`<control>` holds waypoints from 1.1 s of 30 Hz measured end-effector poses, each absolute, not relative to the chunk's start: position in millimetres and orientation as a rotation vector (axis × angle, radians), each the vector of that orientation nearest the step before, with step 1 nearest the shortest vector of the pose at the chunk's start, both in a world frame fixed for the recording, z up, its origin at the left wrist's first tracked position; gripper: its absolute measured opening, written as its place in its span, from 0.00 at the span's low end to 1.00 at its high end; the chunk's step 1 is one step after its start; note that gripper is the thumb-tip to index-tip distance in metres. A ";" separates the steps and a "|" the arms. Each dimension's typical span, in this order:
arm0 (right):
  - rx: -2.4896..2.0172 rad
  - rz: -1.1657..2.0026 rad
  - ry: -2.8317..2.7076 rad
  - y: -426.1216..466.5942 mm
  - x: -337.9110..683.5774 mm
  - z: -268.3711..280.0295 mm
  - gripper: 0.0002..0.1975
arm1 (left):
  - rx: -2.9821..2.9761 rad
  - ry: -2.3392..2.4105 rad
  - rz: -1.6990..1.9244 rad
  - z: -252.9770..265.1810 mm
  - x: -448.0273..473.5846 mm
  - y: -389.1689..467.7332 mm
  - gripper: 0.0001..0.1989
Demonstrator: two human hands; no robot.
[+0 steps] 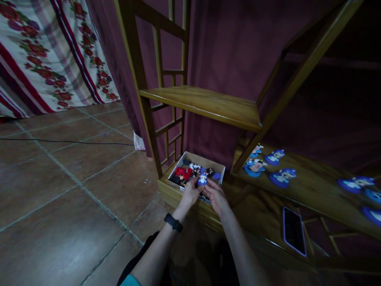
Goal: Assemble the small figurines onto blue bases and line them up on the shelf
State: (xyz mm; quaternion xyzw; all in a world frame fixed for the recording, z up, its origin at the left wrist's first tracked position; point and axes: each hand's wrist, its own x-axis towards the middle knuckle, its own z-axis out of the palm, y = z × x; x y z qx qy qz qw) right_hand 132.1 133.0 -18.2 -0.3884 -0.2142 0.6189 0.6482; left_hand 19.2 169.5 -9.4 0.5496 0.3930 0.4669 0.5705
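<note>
Cropped forearms point(237, 238); left fingers point(194, 184) and right fingers point(211, 185) pinch a figurine point(203, 178), base point(201, 183) partly hidden.

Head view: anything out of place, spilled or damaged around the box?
A small pale scrap on the floor left of the box looks odd lying there alone, like stray litter, though too small to identify. The toys in the box lie jumbled, but I see no spill or damage.
</note>
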 end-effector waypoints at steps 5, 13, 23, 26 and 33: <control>-0.884 1.390 -0.477 132.6 132.8 -17.5 0.19 | 1.255 0.966 1.103 -11.9 18.5 170.4 0.17; -0.887 1.375 -0.498 133.0 133.1 -15.0 0.17 | 1.167 0.904 1.065 -2.8 16.6 169.2 0.18; -0.864 1.361 -0.501 133.3 132.3 -12.4 0.18 | 1.050 0.869 1.092 4.4 20.9 163.9 0.21; -0.873 1.348 -0.497 132.6 131.8 -10.7 0.18 | 0.946 0.880 1.126 7.0 22.0 162.6 0.23; -0.895 1.296 -0.474 132.2 129.8 -9.2 0.16 | 0.941 0.925 1.223 5.6 25.4 162.5 0.20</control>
